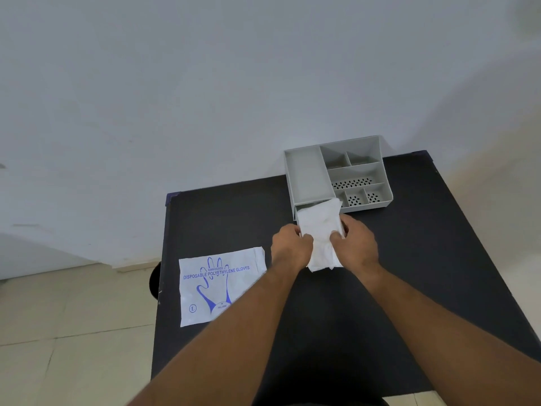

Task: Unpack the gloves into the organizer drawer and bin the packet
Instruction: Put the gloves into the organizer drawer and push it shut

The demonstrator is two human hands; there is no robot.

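A stack of thin white gloves [320, 230] is held between my left hand [291, 244] and my right hand [357, 243], each gripping one side. The far end of the stack lies over the pulled-out drawer [298, 207] at the front left of the grey organizer [336, 174]; the near end hangs toward me above the table. The drawer is mostly hidden under the gloves. The flat white packet [219, 285], printed in blue with a hand outline and "Disposable Polyethylene Gloves", lies on the table to the left of my left forearm.
The organizer stands at the back of the black table [409, 259], against a white wall, with several open compartments, some perforated. A dark round object [154, 281] shows beside the table's left edge. Tiled floor [73, 332] lies to the left.
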